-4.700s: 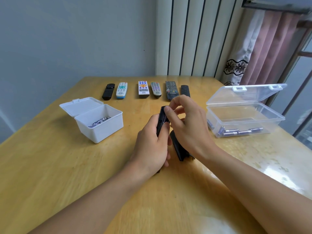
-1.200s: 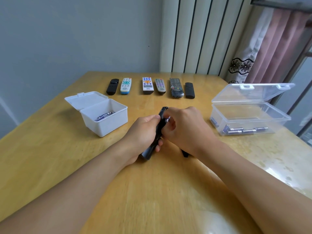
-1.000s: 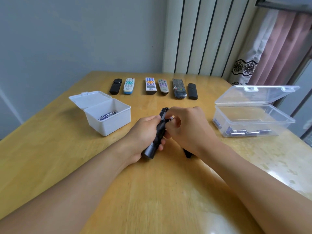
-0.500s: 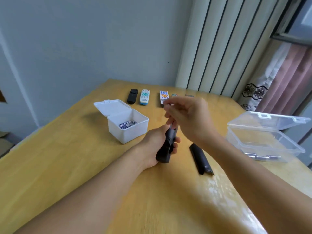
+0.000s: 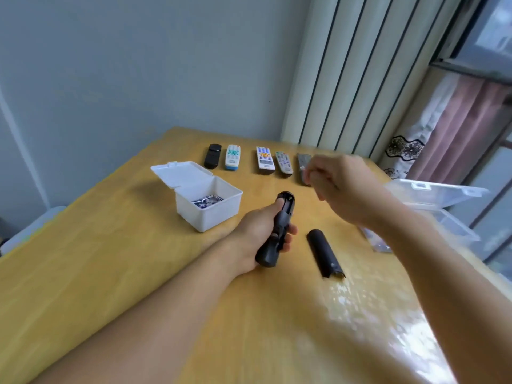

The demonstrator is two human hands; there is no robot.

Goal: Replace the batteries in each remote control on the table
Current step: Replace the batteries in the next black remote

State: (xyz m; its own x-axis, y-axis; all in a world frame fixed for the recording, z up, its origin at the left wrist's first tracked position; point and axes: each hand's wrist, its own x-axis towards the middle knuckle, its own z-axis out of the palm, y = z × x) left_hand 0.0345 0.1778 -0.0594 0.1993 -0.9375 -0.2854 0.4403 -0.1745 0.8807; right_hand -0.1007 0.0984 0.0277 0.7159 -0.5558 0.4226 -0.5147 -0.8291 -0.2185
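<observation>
While the left hand [image 5: 257, 236] grips a black remote control [image 5: 277, 231] around its middle, tilted with its open battery bay facing up and toward the right hand, the right hand [image 5: 343, 189] hovers above and beyond it, apart from it. The right hand's fingers are curled with fingertips pinched together near something small and pale; motion blur makes it impossible to tell whether that is a battery. The bay appears empty at its far end, which suggests an old cell is on its way out.

The remote's black battery cover [image 5: 325, 253] lies on the wooden table [image 5: 110, 273] just right of the held remote, probably set there for easy refitting.

A white box [image 5: 205, 203] with its hinged lid thrown back sits left of the held remote, within easy reach. It holds a small cluster of batteries [image 5: 207, 200] at the bottom. At the right edge, partly hidden by the right forearm, stands a clear plastic box [image 5: 443, 212] with its lid open. Its contents cannot be made out here. Which box takes used cells and which supplies fresh ones cannot be told.

At the far edge of the table, 5 more remotes lie in a row: a black one [image 5: 212, 156], a white one with teal buttons [image 5: 232, 157], a white one with colored buttons [image 5: 265, 160], a gray one [image 5: 283, 162], and a dark one [image 5: 303, 167] partly behind the right hand.
</observation>
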